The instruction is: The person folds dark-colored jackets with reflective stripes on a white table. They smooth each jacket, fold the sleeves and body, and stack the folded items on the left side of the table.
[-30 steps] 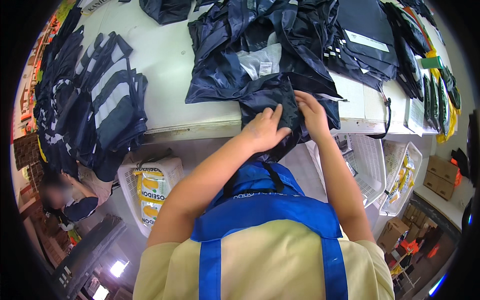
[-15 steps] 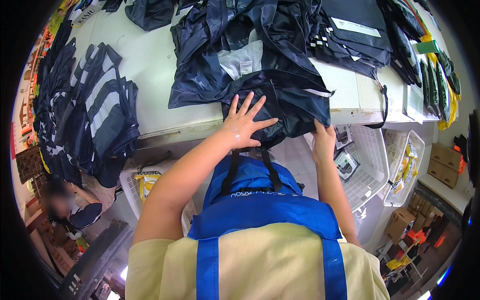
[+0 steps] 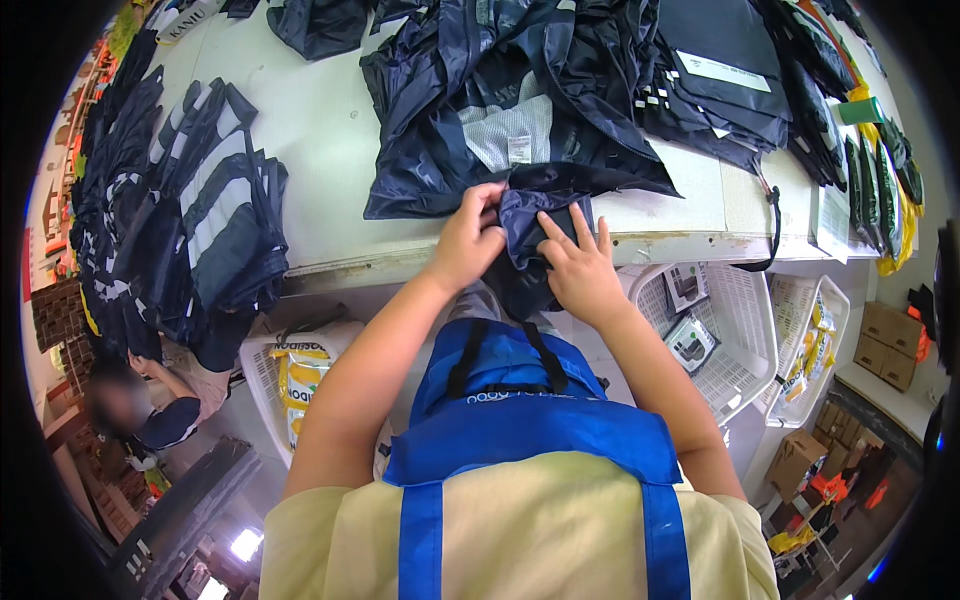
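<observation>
1. Navy jacket lies spread on the counter, its hem bunched at the near edge between both hands.
2. Left hand pinches a fold of the dark cloth, fingers curled around it.
3. Right hand presses flat, fingers spread, pinning the same fold against the counter's lip; steady pressure here looks key to a neat fold.
4. Well left of the hands, striped dark garments drape over the edge.
5. Right of the hands, folded black items crowd the jacket's sleeve and could snag it.
6. Below the right hand, white baskets stand beside the counter.
</observation>
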`<state>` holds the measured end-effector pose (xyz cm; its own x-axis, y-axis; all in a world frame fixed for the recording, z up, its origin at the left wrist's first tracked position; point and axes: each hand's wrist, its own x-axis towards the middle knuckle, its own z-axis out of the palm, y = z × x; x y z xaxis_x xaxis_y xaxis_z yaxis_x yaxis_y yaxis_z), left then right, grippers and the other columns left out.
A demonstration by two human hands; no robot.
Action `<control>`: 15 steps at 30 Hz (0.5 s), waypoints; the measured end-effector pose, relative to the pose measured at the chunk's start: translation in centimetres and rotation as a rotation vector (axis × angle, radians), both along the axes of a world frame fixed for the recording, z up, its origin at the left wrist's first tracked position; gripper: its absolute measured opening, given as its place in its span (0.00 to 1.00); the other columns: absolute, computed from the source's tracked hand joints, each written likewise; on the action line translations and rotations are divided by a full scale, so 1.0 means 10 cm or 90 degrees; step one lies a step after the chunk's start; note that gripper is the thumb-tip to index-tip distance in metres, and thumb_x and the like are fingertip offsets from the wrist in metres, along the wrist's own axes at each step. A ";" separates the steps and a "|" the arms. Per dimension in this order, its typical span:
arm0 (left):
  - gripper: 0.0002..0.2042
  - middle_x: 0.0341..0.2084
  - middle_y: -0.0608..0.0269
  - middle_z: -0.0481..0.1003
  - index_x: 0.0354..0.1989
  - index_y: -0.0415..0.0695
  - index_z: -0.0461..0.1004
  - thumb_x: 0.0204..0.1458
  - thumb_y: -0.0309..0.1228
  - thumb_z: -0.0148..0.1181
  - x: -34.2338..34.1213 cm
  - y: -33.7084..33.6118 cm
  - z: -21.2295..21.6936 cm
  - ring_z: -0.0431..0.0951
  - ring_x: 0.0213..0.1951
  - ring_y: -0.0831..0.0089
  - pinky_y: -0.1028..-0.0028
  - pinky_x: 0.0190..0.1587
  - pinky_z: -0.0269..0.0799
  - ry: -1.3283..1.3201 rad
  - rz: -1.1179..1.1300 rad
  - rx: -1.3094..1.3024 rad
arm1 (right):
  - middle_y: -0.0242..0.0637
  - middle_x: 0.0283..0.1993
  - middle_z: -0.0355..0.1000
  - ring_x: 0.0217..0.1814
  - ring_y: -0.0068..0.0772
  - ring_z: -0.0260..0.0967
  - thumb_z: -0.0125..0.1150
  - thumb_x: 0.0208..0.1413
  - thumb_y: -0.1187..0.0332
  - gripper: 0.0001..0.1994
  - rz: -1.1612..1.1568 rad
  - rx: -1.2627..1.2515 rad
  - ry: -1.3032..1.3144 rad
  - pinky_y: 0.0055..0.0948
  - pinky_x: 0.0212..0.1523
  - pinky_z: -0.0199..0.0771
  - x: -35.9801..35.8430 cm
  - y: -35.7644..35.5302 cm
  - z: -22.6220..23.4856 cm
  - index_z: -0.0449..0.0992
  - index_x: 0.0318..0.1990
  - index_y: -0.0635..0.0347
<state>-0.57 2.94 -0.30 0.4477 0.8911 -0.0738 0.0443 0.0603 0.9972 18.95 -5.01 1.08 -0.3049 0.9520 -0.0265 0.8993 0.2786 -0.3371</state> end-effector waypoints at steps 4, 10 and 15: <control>0.24 0.56 0.58 0.68 0.54 0.47 0.69 0.45 0.26 0.59 0.22 -0.02 0.28 0.65 0.59 0.55 0.58 0.60 0.61 0.314 -0.097 0.724 | 0.33 0.64 0.63 0.73 0.55 0.45 0.56 0.49 0.69 0.14 -0.016 0.032 -0.006 0.63 0.67 0.39 -0.08 0.00 -0.14 0.72 0.46 0.52; 0.26 0.64 0.59 0.59 0.63 0.51 0.62 0.53 0.34 0.56 0.20 0.05 -0.15 0.56 0.66 0.57 0.58 0.63 0.58 0.462 -0.323 0.478 | 0.49 0.53 0.67 0.59 0.50 0.62 0.67 0.42 0.73 0.21 -0.486 0.000 0.493 0.40 0.58 0.61 0.19 -0.75 -0.48 0.70 0.46 0.62; 0.35 0.70 0.63 0.46 0.69 0.58 0.50 0.53 0.45 0.57 0.18 0.13 -0.16 0.44 0.70 0.58 0.52 0.64 0.53 0.522 -0.389 0.470 | 0.46 0.56 0.67 0.55 0.41 0.66 0.62 0.46 0.77 0.23 -0.531 -0.265 0.625 0.35 0.55 0.65 0.05 -0.84 -0.82 0.66 0.53 0.66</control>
